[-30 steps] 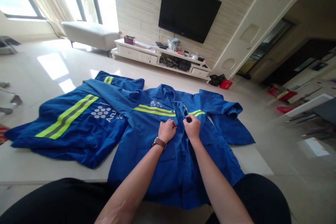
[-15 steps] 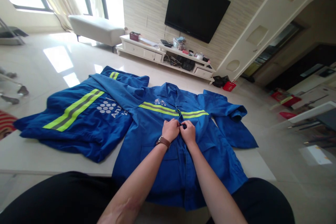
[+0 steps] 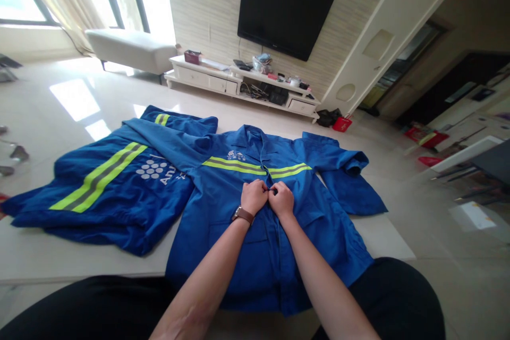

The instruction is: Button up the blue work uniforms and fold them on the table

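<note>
A blue work jacket [image 3: 231, 212] with a yellow-and-grey reflective stripe lies front up, its collar at the far side. My left hand [image 3: 255, 196], with a brown-strapped watch on its wrist, pinches the front placket just below the stripe. Right beside it, my right hand [image 3: 281, 199] grips the placket's other edge, and the fingertips of both hands nearly touch. The small part between the fingers is too small to make out. Left of the jacket lies another blue garment [image 3: 119, 212] with a wide reflective stripe and white printing, partly under the jacket's sleeve.
The garments rest on a pale low table [image 3: 392, 239]. My dark-clothed knees are at its near edge. Beyond stand a white TV cabinet [image 3: 199, 78], a wall-mounted television [image 3: 285, 8] and a light bench [image 3: 127, 50]. A red bag [image 3: 341, 124] is on the floor.
The view has shifted slightly, so the room and the left garment appear moved. Both hands stay together at the placket, with small finger movements.
</note>
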{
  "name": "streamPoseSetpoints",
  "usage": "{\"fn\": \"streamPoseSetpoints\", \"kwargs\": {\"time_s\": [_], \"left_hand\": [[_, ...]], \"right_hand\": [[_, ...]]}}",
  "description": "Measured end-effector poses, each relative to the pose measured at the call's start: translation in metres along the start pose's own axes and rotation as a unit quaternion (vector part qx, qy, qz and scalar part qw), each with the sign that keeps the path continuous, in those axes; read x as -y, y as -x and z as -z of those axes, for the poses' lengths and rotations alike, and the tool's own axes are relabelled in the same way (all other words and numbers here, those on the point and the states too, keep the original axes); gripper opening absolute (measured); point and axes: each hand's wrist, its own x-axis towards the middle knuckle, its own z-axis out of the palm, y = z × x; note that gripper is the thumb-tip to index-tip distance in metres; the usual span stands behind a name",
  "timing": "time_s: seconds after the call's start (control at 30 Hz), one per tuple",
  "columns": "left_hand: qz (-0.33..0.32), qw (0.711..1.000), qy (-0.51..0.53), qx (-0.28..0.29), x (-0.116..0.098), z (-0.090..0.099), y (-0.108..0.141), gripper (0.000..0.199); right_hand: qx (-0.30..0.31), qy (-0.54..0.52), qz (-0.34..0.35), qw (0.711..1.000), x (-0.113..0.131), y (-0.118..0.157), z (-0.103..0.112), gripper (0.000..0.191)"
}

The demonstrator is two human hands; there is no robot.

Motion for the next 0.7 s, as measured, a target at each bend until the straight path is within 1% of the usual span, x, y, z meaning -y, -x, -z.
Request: {"fn": "streamPoseSetpoints", "kwargs": {"time_s": [0.1, 0.23, 0.37, 0.53, 0.7], "left_hand": [[0.001, 1.0, 0.004, 0.002, -0.0002, 0.0014, -0.0003, 0.011], [0.0, 1.0, 0.007, -0.008, -0.0006, 0.0008, -0.0011, 0.012], [0.002, 1.0, 0.007, -0.011, -0.0013, 0.0002, -0.001, 0.012], [0.007, 1.0, 0.006, 0.001, -0.0033, 0.0028, -0.0004, 0.012], [0.012, 1.0, 0.006, 0.006, -0.004, 0.0051, -0.0008, 0.013]], "right_hand": [[-0.002, -0.034, -0.002, 0.999, -0.0022, 0.0, -0.0001, 0.016], [-0.02, -0.071, -0.018, 0.997, -0.0031, -0.0003, -0.0001, 0.013], [-0.027, -0.08, -0.027, 0.996, -0.0022, -0.0001, 0.0008, 0.012], [-0.017, -0.08, -0.032, 0.996, -0.002, -0.0008, 0.0019, 0.011], [-0.011, -0.096, -0.03, 0.995, -0.005, -0.0021, -0.0014, 0.013]]}}
